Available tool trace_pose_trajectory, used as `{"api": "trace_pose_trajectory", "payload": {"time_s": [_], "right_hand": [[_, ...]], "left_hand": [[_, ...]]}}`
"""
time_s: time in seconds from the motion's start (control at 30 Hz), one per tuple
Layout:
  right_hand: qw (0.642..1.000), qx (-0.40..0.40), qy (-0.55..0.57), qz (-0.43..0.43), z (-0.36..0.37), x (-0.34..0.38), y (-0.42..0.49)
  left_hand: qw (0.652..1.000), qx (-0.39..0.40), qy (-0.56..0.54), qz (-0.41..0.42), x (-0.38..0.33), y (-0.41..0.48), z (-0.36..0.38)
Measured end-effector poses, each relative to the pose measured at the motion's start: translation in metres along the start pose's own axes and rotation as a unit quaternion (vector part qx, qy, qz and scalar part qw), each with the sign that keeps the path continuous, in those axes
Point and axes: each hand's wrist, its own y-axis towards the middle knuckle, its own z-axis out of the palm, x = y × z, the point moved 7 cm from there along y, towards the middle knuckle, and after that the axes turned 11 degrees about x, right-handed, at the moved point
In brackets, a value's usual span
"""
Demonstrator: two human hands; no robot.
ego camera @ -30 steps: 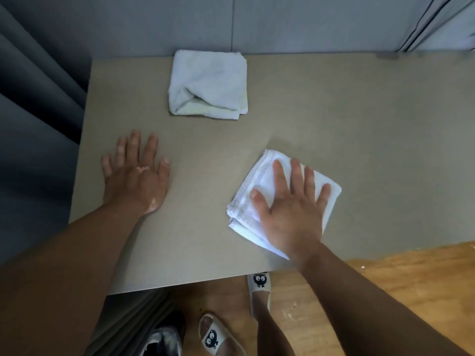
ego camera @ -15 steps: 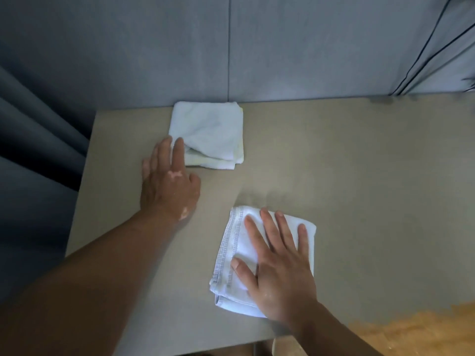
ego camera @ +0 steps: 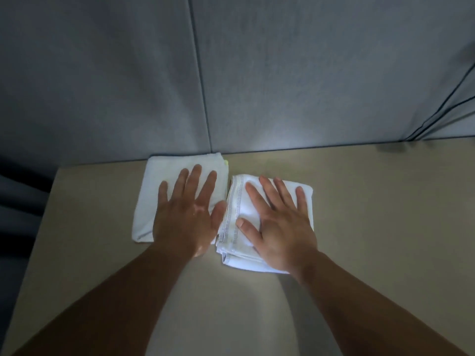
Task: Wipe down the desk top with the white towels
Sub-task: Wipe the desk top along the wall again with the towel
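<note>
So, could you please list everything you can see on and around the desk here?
left towel: 1, white, folded, by the desk's back edge
right towel: 1, white with a stitched hem, folded, right beside the left towel
desk: 1, beige, fills the lower frame
panels: 2, grey, upright behind the desk
cables: 2, dark, down the panel at upper right
left hand: 1, flat on the left towel
right hand: 1, flat on the right towel

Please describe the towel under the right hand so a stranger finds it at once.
On the beige desk top, by the grey wall, two folded white towels lie side by side. The right towel lies under the right hand; unlike the smooth left towel, it shows a stitched hem.
</note>
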Motion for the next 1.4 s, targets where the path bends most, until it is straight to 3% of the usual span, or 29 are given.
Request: {"api": "trace_pose_trajectory", "payload": {"time_s": [0.13, 0.5, 0.6, 0.73, 0.93, 1.13, 1.4], "right_hand": [[0.999, 0.006, -0.024, -0.029, -0.019, -0.010, 0.043], [0.998, 0.014, -0.034, -0.051, -0.030, -0.011, 0.072], [0.999, 0.024, -0.020, -0.035, -0.025, -0.011, 0.059], [0.999, -0.039, 0.011, -0.033, -0.006, -0.006, -0.006], [0.999, -0.037, 0.018, -0.008, 0.017, -0.033, -0.073], [1.000, -0.014, 0.025, -0.003, -0.005, -0.052, -0.032], [0.998, -0.030, 0.045, 0.031, -0.039, -0.086, 0.041]], "left_hand": [[0.997, -0.008, -0.027, -0.065, -0.005, 0.002, 0.012], [0.995, 0.020, -0.026, -0.094, -0.006, 0.005, 0.011], [0.995, 0.039, -0.018, -0.088, -0.006, 0.000, 0.013], [0.991, 0.090, -0.037, -0.091, -0.008, 0.003, 0.006], [0.997, 0.049, 0.055, -0.016, -0.072, 0.007, 0.004], [0.995, -0.009, 0.099, -0.007, -0.073, 0.013, 0.002], [0.997, -0.036, 0.066, -0.018, -0.073, 0.015, -0.002]]}}
